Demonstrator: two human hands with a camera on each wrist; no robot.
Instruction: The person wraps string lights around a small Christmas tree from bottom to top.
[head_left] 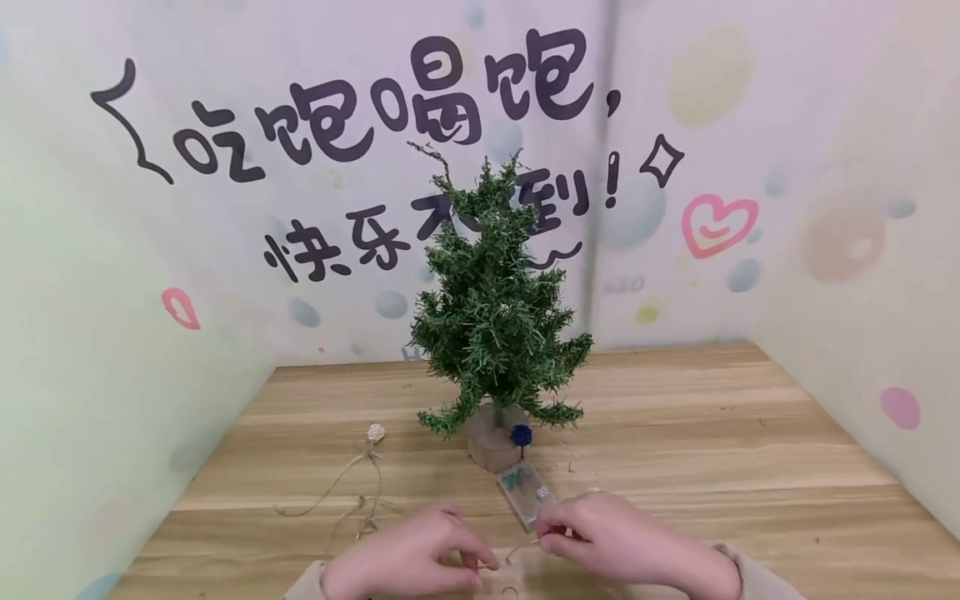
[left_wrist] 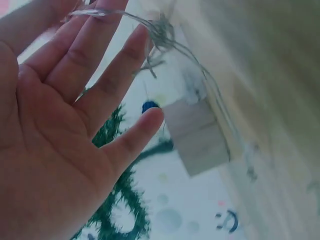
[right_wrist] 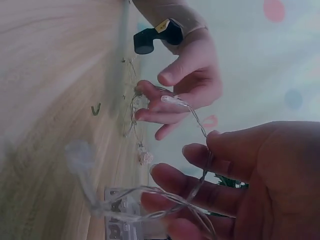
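Observation:
A thin clear string-light wire with a small clear bulb runs between the two hands. At the front of the table, my left hand pinches it between thumb and fingertips, the other fingers spread in the left wrist view. My right hand pinches another stretch of the wire, its fingers curled. More of the strand loops below the right fingers in the right wrist view. Just beyond the right hand lies a clear plastic box.
A small green artificial tree stands behind the hands on a round wooden base. Beside the base is a dark blue ball. To the left, a pale woven ball lies with strands of wire. Printed walls enclose the wooden table.

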